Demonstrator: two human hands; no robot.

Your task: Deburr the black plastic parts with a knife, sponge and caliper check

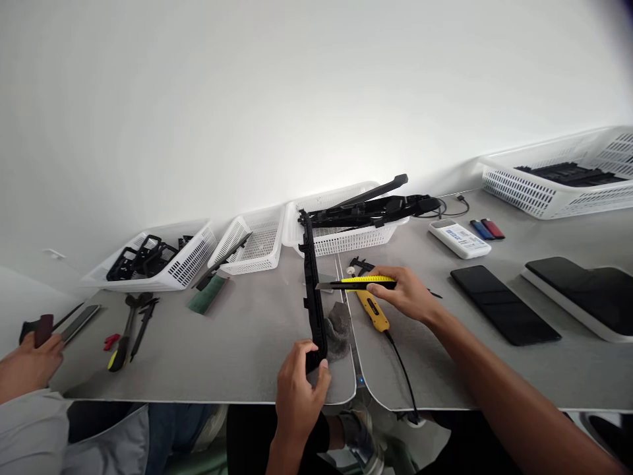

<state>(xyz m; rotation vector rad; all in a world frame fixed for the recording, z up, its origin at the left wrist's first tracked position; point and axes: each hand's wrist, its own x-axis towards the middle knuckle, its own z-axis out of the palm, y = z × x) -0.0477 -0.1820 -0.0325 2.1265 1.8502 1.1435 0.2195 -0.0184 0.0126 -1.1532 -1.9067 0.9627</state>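
My left hand [299, 384] grips the near end of a long black plastic strip [312, 290] that stands on edge on the grey table [237, 343] and runs away from me. My right hand [406, 291] holds a yellow utility knife [357, 283] level, its blade tip at the strip's right side about halfway along. A second yellow-handled tool [374, 313] with a black cord lies under my right hand. A crumpled grey cloth [339, 326] lies next to the strip.
Three white baskets stand along the wall: one with black parts [195, 254], a nearly bare one [260, 239], one with long black pieces [356, 234]. A fourth basket [554, 191] is far right. Phones [502, 303], a tablet [583, 290], pliers [126, 330]. Another person's hand [27, 363] is at left.
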